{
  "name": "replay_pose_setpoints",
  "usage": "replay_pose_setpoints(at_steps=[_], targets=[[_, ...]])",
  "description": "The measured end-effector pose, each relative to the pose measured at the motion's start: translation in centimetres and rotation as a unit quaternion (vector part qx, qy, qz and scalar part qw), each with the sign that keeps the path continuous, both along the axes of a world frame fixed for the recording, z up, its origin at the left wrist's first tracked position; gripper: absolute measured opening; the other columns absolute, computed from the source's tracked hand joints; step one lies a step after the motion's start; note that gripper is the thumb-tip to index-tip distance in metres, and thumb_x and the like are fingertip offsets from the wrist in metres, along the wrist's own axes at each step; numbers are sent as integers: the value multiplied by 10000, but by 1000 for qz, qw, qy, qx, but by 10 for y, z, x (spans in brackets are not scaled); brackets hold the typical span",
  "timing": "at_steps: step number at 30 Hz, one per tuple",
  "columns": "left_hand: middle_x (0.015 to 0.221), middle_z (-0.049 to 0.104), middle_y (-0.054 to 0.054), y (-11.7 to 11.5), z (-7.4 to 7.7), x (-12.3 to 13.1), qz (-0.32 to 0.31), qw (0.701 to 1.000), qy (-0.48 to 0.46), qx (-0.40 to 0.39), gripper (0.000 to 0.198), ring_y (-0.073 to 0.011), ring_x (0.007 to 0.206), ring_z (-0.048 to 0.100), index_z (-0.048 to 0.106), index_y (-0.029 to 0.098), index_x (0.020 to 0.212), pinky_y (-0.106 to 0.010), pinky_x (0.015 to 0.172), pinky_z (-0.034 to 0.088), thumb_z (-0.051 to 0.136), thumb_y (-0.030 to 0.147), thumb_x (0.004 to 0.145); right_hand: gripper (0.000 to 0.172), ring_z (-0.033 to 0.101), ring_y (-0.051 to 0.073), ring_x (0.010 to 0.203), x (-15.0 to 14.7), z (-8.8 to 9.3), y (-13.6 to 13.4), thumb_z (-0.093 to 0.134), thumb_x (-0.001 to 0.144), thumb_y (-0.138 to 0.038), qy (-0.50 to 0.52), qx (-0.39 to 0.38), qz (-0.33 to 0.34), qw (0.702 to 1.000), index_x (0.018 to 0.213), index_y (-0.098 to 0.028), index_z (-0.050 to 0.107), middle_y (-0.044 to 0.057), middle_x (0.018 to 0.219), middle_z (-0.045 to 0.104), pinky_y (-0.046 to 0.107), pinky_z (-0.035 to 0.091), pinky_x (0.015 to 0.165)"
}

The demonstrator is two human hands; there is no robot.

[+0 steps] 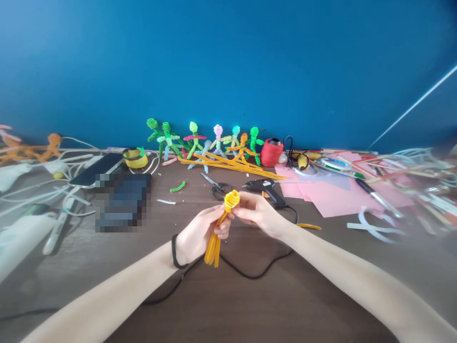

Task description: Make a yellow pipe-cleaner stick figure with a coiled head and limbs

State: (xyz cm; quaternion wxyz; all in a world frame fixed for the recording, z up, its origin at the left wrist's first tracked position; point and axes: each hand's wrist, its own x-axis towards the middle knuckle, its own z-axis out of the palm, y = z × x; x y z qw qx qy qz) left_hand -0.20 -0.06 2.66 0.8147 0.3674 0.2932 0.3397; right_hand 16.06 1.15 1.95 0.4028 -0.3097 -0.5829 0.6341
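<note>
Between my two hands is a bundle of yellow-orange pipe cleaners (pixel 213 247) with a coiled yellow head (pixel 232 200) at its top. My left hand (pixel 202 233) is closed round the stems just under the head, and their loose ends hang down below it. The fingers of my right hand (pixel 259 214) pinch at the right side of the coiled head; the fingertips are partly hidden behind it. Just behind the head lie scissors (pixel 220 189) with dark handles. A black glue gun (pixel 267 190) rests beyond my right hand.
Several pipe-cleaner figures (pixel 193 138) stand along the blue wall. Loose orange pipe cleaners (pixel 235 166) lie before them, beside a red spool (pixel 271 153). Pink paper (pixel 332 193) and clutter cover the right; a phone (pixel 98 169) and cables are left. A black cord (pixel 253 276) crosses the table.
</note>
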Motion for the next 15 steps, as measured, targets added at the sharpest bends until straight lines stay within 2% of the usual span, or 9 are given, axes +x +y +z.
replay_pose_setpoints(at_steps=[5, 9, 15], targets=[[519, 397, 37, -2, 3, 2, 49, 998, 27, 23, 117, -37, 430, 280, 426, 157, 720, -171, 436, 238, 391, 215, 816, 172, 305, 18, 444, -1, -1, 1, 584, 725, -244, -7, 0, -13, 1000, 861, -152, 530, -33, 668, 465, 181, 197, 396], [540, 432, 51, -3, 7, 2, 69, 992, 83, 58, 109, -5, 376, 235, 394, 173, 741, -161, 395, 146, 451, 245, 800, 159, 311, 16, 442, -1, -1, 1, 576, 728, -230, -3, 1, -16, 1000, 856, -157, 519, -27, 694, 463, 181, 207, 393], [499, 364, 82, -3, 9, 3, 76, 988, 110, 78, 108, 9, 332, 191, 388, 183, 746, -169, 374, 76, 471, 236, 791, 152, 305, 17, 444, -1, -1, 0, 568, 731, -197, -8, 11, -19, 1000, 866, -170, 505, -30, 689, 461, 177, 218, 388]])
